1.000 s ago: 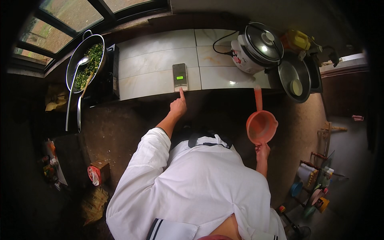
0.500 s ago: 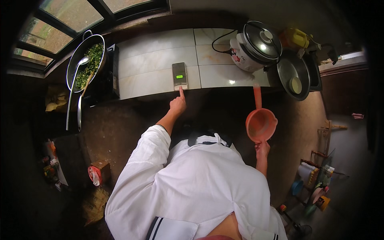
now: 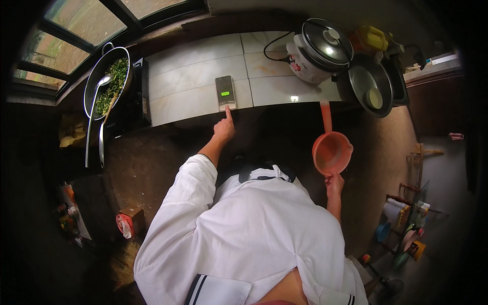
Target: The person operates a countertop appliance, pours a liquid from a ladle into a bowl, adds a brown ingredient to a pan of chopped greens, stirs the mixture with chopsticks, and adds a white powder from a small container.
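Observation:
A phone (image 3: 224,93) with a small green patch lit on its dark screen lies near the front edge of the tiled counter. My left hand (image 3: 224,129) stretches its index finger to the phone's near end, the other fingers curled in and holding nothing. Off to the right, an orange plastic water dipper (image 3: 332,152) is held by its rim in my right hand (image 3: 334,184). The dipper's handle points away from me toward the counter edge. Its inside faces up; whether it holds water I cannot tell.
A wok (image 3: 91,61) of chopped greens, with a ladle (image 3: 90,114) in it, is on the stove at left. Back right stand a rice cooker (image 3: 310,67) and a metal basin (image 3: 385,96) with a pale round piece inside. A box (image 3: 133,219) sits on the floor.
The view has shifted slightly, so the counter and phone appear a little higher and farther left. My index finger stays at the phone's near end, and the dipper remains in my right hand.

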A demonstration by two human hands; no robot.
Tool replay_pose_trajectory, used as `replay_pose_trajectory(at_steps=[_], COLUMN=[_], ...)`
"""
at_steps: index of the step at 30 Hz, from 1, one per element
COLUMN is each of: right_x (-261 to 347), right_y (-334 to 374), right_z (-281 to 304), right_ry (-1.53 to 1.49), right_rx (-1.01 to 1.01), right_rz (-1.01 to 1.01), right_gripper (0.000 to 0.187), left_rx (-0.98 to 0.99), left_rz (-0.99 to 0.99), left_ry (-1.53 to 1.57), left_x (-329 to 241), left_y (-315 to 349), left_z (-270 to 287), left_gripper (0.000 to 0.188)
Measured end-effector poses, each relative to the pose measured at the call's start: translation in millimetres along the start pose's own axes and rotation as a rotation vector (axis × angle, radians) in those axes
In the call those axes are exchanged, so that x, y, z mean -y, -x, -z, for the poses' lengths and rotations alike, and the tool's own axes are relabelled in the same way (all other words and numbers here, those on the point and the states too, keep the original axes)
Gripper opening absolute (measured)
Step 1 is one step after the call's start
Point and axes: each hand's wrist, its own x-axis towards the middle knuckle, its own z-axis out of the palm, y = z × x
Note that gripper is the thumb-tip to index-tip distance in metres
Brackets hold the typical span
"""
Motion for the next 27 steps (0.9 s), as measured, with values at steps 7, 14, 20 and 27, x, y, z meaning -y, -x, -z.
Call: replay_pose_trajectory(at_steps=[7, 14, 20, 27], right_x=[-1, 3, 20, 40], right_y=[4, -11, -18, -10], right_z=[-1, -9, -30, -98], right_ry=[-0.011, 0.030, 0.282, 0.596], right_rx=[-0.049, 0.009, 0.073, 0.379], right_rz=[-0.007, 0.029, 0.122, 0.367], right_gripper=[0.014, 0.012, 0.015, 0.018], left_rx=[-0.175, -0.143, -0.208, -0.855], left_rz=[-0.093, 0.442, 0.601, 0.074], left_ry=[0.159, 0.708, 0.863, 0.751], left_x=[-8, 80, 115, 40], left_y=[38, 90, 142, 204], left_z=[1, -153, -145, 4], left_gripper=[0.088, 0.077, 0.020, 0.017])
